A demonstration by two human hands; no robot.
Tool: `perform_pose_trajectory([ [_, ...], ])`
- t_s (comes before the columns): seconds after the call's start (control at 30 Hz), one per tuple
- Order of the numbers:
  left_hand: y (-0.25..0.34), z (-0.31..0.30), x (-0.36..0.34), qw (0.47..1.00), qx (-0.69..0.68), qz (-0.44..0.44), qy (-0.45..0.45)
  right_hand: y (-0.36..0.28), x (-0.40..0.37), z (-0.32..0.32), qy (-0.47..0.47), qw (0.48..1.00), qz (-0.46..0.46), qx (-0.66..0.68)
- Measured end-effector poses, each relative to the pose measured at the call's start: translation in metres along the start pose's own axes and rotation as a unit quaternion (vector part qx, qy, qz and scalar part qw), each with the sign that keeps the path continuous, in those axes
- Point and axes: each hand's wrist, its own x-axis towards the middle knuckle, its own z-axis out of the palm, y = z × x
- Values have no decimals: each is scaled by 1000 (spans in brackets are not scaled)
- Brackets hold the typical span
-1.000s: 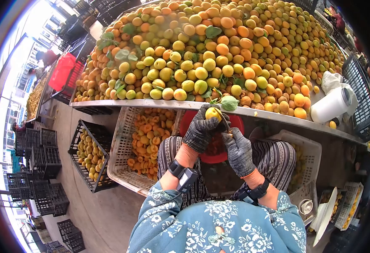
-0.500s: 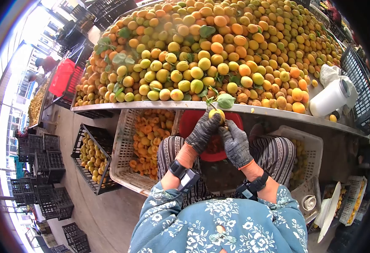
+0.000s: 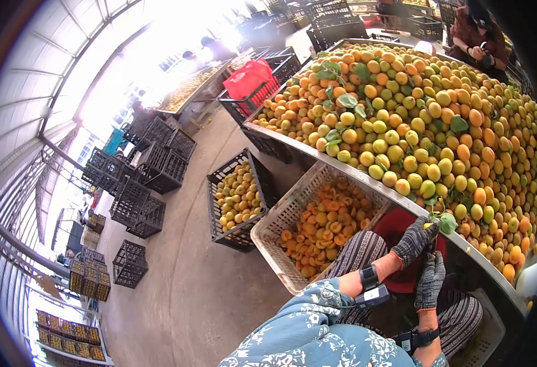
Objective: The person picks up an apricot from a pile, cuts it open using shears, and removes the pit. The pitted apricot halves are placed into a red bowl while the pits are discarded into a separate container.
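My left hand (image 3: 413, 242), in a grey knit glove, is closed around an apricot (image 3: 427, 226), most of which its fingers hide. Green leaves (image 3: 447, 222) stick out by the fruit, over the table's metal edge. Just below, my gloved right hand (image 3: 430, 282) has its fingers drawn together; what they hold, if anything, is hidden. Both hands are above a red basin (image 3: 393, 223) between my knees. To the left, a white crate (image 3: 268, 235) holds split, pitted apricots (image 3: 326, 229).
A large heap of apricots (image 3: 415, 140) covers the metal-edged table (image 3: 348, 169). A black crate (image 3: 238, 241) of whole fruit stands on the floor, with stacked black crates (image 3: 137, 208) farther left. Another person (image 3: 485, 37) stands behind the heap, holding something dark.
The view has swung left, so the hands now appear farther right. My right hand has come down a little, away from the apricot, which stays in my left hand.
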Motion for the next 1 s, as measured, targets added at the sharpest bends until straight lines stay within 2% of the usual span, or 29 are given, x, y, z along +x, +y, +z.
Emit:
perform_pose_trajectory([
  [0.1,2,-1,-9,999,-47,17,-5,1,5,-3,-6,999,-2,-48],
  [0.17,17,3,-20,990,-87,-56,-96,0,8,-5,-12,998,-26,-62],
  [0.23,15,0,-21,986,-96,-84,-108,12,14,-12,0,999,18,48],
  [0.27,15,-3,-18,984,-77,-97,-130,20,14,-13,24,1000,-18,-9],
  [0.3,16,-4,-17,980,-58,-110,-153,13,9,-13,23,1000,-17,-9],
  [0.33,23,-3,-19,985,-47,-74,-148,0,3,-13,13,1000,-23,-8],
  [0.37,24,-3,-18,985,-48,-74,-147,-8,0,-13,2,1000,-28,-6],
  [0.43,26,-5,-16,992,-1,8,-123,-2,2,-9,13,999,-29,8],
  [0.47,27,-4,-16,994,-3,-37,-106,0,1,-9,26,999,-29,21],
  [0.53,15,-6,-17,987,-96,-31,-128,-22,-3,-1,9,999,-33,-8],
  [0.57,25,-7,-21,992,-60,-38,-103,-38,-6,-4,-2,998,-38,-43],
  [0.6,24,-8,-21,988,-120,-28,-92,-49,-9,-2,1,996,-55,-68],
  [0.63,21,-15,-11,991,-48,3,-122,-51,-11,1,8,993,-69,-99],
  [0.67,13,-17,-12,996,25,48,-69,-45,-11,1,9,987,-94,-128],
  [0.7,9,-15,-14,993,-94,17,-66,-46,-12,4,22,986,-102,-130],
  [0.73,10,-14,-17,986,-147,-65,-51,-51,-13,3,28,983,-96,-151],
  [0.77,-1,-19,-9,975,-193,-92,-61,-55,-12,3,31,981,-92,-166],
  [0.8,17,-13,-18,977,-173,-112,-54,-56,-11,3,43,980,-100,-164],
  [0.83,3,-23,-7,980,-117,-35,-155,-57,-10,3,50,980,-110,-158],
  [0.9,1,-17,-14,992,-39,-95,-73,-61,-7,0,41,982,-74,-171],
  [0.93,5,-16,-16,991,-40,-100,-80,-63,-8,-3,20,983,-48,-175],
  [1.0,17,-13,-16,993,-4,-66,-100,-56,-8,-5,30,984,-54,-168],
])
